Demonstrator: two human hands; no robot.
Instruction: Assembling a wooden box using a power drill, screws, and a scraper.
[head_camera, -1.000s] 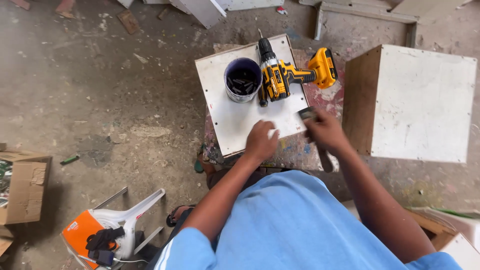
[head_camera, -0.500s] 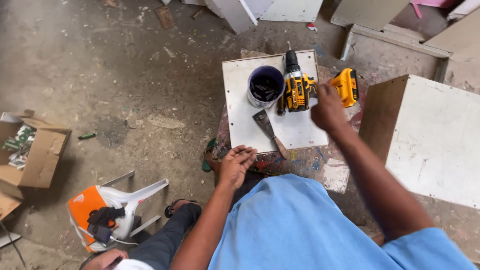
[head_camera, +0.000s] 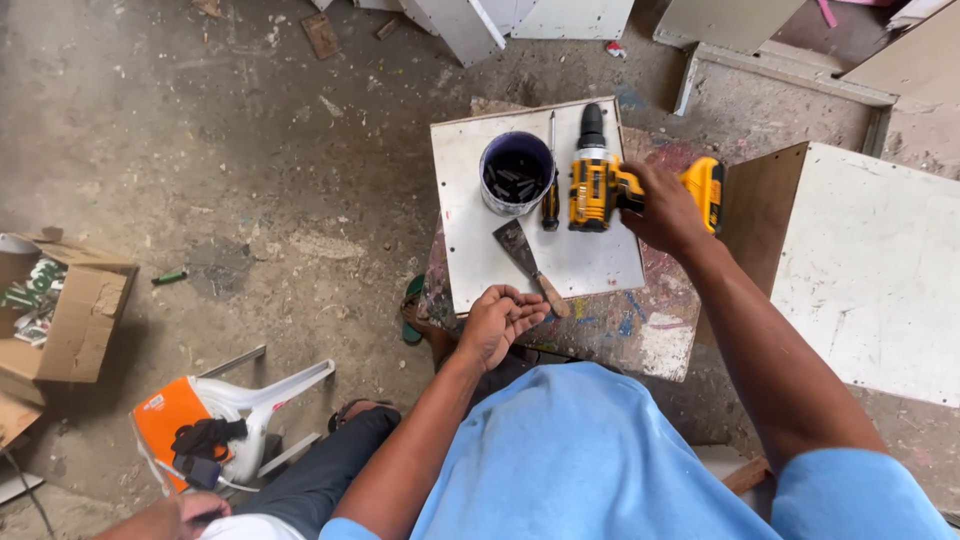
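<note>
My right hand (head_camera: 665, 212) grips the handle of a yellow and black cordless drill (head_camera: 595, 180) that lies on a white board (head_camera: 480, 260) set on a paint-stained stool. My left hand (head_camera: 497, 322) rests palm up at the board's near edge, fingers loosely curled, holding nothing. A putty knife (head_camera: 525, 258) with a wooden handle lies on the board just beyond that hand. A round tub (head_camera: 516, 172) of dark screws stands left of the drill, with a screwdriver (head_camera: 550, 180) lying between them.
A white cabinet box (head_camera: 865, 265) with a brown side stands at the right. An overturned orange and white plastic chair (head_camera: 205, 420) lies at lower left, and another person's hand (head_camera: 185, 512) shows at the bottom edge. A cardboard box (head_camera: 60, 315) sits at far left. White panels lean along the top.
My right hand left the putty knife on the board and went up to grip the drill. My left hand drew back off the board and turned palm up at its near edge.
</note>
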